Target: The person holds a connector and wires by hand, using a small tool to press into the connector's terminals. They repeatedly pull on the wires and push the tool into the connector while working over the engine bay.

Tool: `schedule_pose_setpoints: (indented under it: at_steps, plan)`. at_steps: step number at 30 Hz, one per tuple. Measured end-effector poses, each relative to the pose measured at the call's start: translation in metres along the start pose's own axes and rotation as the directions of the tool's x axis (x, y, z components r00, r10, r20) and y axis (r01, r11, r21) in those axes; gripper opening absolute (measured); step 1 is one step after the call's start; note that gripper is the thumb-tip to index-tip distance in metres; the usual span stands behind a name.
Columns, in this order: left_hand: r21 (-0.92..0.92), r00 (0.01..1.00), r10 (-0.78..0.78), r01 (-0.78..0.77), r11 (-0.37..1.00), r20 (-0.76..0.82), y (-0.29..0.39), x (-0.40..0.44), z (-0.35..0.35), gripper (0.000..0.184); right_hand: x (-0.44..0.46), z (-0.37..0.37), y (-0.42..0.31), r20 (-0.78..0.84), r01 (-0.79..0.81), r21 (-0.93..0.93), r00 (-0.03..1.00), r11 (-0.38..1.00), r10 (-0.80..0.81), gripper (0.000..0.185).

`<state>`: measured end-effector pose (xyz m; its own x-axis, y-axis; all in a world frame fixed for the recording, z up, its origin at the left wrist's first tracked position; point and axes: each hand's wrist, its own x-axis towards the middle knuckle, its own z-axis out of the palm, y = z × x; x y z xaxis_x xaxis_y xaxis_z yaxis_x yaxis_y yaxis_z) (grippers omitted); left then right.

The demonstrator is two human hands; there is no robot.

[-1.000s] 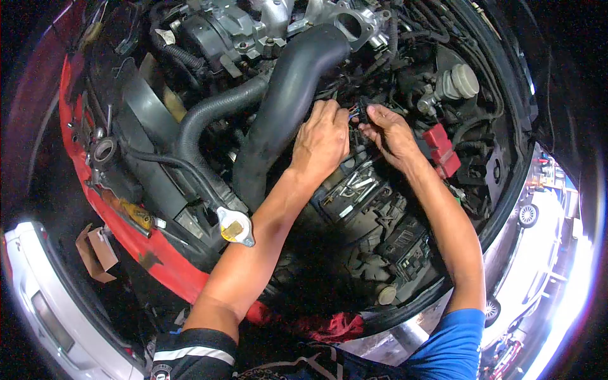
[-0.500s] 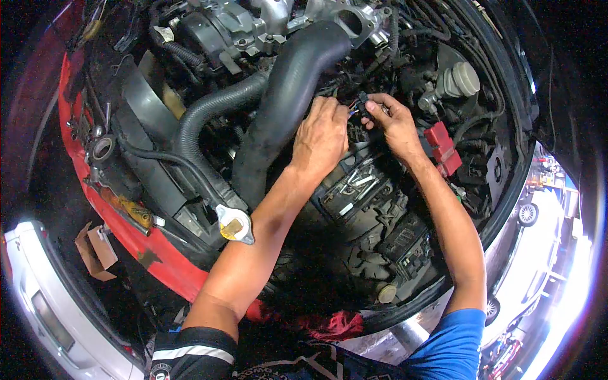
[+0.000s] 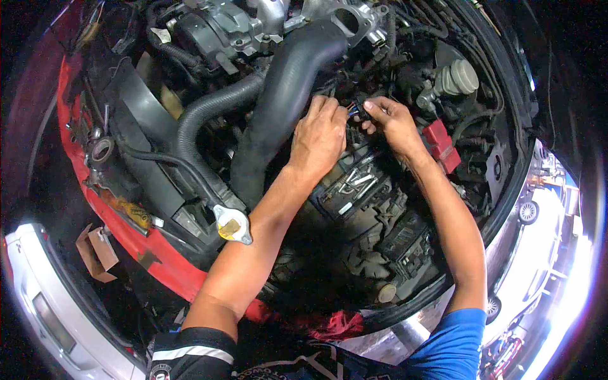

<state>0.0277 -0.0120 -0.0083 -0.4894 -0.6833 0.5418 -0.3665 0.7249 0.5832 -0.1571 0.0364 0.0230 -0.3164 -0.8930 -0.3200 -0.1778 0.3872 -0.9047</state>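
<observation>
In the engine bay, my right hand (image 3: 397, 126) pinches a small black electrical connector (image 3: 361, 111) between thumb and fingers. Thin wires (image 3: 352, 110) run from it toward my left hand (image 3: 318, 136). The fingers of my left hand are curled beside those wires, and their tips are hidden behind the hand, so what they grip does not show. A thick black intake hose (image 3: 278, 101) passes just left of my left hand. Below both hands sits a dark tray (image 3: 329, 201) with several metal tools (image 3: 358, 182) on it.
A radiator cap (image 3: 232, 223) sits by my left forearm. Right of my right hand are a red plastic cover (image 3: 441, 147) and a round fluid reservoir (image 3: 461, 79). The red front body panel (image 3: 171, 269) borders the bay. An open cardboard box (image 3: 97, 253) and parked cars lie beyond.
The connector has tilted and dropped slightly between my fingers. My hands have barely shifted, with the right fingers a little lower.
</observation>
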Motion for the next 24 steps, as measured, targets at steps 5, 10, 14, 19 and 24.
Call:
schedule_pose_setpoints:
  at_steps: [5,10,14,19,24]
  plan:
    - [-0.014,0.998,-0.044,0.045,0.999,0.043,0.003,0.0008,-0.0027,0.01,-0.0069,0.0,-0.01,0.017,-0.134,0.089,0.991,0.987,0.133,0.028]
    - [-0.022,0.999,-0.036,0.036,0.999,0.035,0.0012,0.0015,-0.0013,0.01,-0.0027,-0.0033,-0.0043,0.081,-0.233,0.242,0.972,0.942,0.22,0.028]
    - [0.0,0.998,-0.012,0.012,1.0,0.057,0.0005,0.0009,-0.0028,0.011,-0.0037,-0.0003,-0.0037,0.06,-0.201,0.186,0.979,0.962,0.193,0.027]
    - [0.01,0.992,-0.036,0.035,0.999,0.12,0.0019,0.0013,-0.0052,0.012,-0.0029,-0.0011,-0.0094,0.023,-0.117,-0.031,0.993,0.993,0.118,0.028]
    - [0.026,0.994,-0.047,0.045,0.999,0.099,0.0009,0.0018,-0.0026,0.012,0.0004,-0.0056,-0.0108,0.042,-0.043,-0.144,0.998,0.989,0.049,0.03]
